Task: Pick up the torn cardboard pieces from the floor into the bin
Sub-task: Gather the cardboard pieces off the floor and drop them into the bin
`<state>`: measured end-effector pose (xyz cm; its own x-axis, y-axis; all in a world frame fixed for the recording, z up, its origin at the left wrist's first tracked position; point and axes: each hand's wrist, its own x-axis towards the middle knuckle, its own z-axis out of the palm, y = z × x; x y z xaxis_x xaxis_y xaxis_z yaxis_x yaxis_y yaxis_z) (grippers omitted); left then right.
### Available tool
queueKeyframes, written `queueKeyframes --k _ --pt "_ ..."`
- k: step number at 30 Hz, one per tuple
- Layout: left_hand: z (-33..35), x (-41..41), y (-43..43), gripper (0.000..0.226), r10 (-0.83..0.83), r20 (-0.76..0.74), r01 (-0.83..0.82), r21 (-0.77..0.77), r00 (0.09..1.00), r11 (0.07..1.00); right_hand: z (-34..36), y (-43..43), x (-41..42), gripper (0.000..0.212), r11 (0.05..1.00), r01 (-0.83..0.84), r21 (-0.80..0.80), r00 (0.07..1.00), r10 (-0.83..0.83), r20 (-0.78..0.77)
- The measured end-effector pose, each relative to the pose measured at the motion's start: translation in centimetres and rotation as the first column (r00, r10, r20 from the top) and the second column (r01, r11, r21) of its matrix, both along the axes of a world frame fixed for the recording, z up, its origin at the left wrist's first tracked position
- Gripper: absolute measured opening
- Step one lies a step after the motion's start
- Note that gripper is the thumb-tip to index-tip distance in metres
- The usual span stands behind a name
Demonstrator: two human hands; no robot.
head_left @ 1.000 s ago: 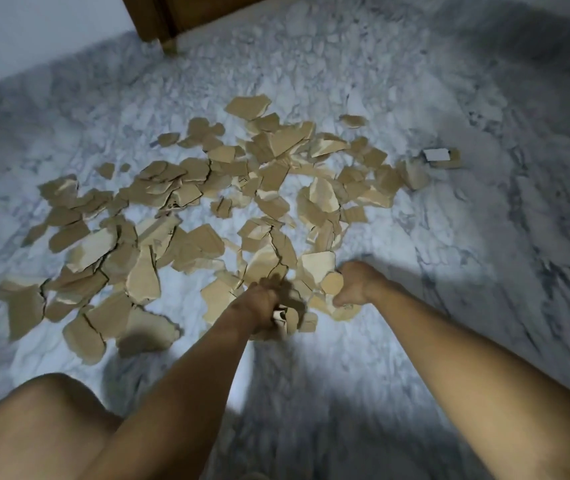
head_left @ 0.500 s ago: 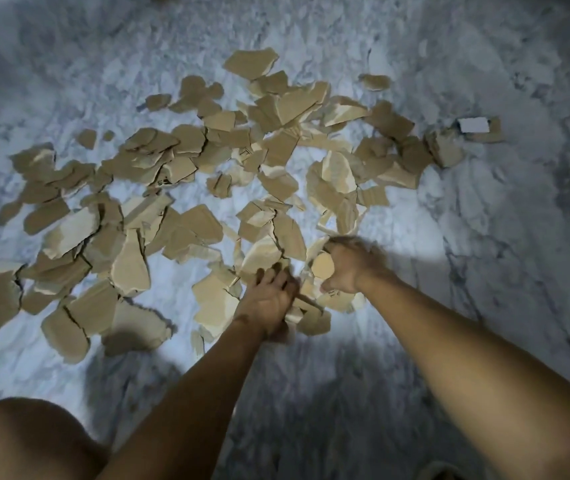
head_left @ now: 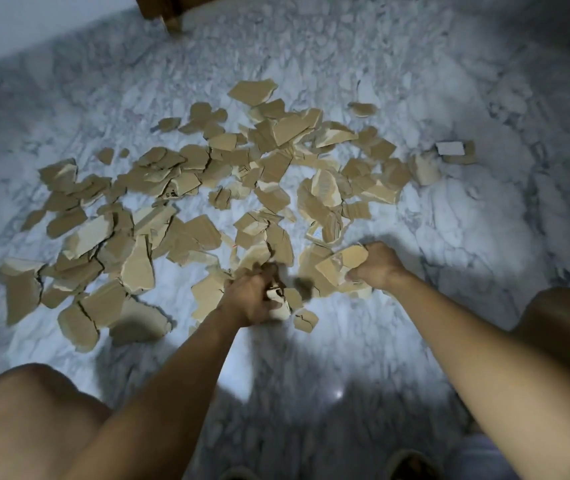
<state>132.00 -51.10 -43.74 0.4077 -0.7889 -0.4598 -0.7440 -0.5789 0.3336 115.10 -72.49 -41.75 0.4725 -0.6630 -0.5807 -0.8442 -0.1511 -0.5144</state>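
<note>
1. Torn cardboard pieces (head_left: 204, 233): brown, irregular scraps spread over the floor (head_left: 477, 244). Many overlap, and they lie thickest in the centre and to the left. The nearest ones lie at the hands.
2. Floor: grey-and-white veined marble, brightly lit around the hands and dim towards the edges of the view.
3. Left hand (head_left: 249, 301): back of the hand up, fingers curled round a small bunch of scraps (head_left: 278, 303) at the near edge of the scatter. Blur hides how many it grips.
4. Right hand (head_left: 377, 266): closed in a fist round a larger scrap (head_left: 340, 266), whose free end sticks out to the left above other pieces on the floor.
5. White-faced scrap (head_left: 449, 148): rests on a brown piece at far right, a little apart from the main scatter.
6. Wooden furniture leg (head_left: 169, 12): stands on the floor at the top edge, next to a pale wall (head_left: 17, 22).
7. Left knee (head_left: 34, 410) and right knee (head_left: 567, 323): bare, one in the lower left corner and one at the right edge.
</note>
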Motion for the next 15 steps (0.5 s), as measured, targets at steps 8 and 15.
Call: queueKeyframes --k 8,15 --pt "2.7 2.0 0.4 0.057 0.250 -0.286 -0.273 -0.045 0.925 0.961 -0.1 1.1 2.9 0.071 0.987 0.026 0.161 0.998 -0.016 -0.064" --pt "-0.3 5.2 3.0 0.046 0.339 -0.292 -0.323 0.103 0.894 0.941 -4.9 3.0 6.9 0.108 0.999 0.033 -0.010 0.969 -0.034 -0.246"
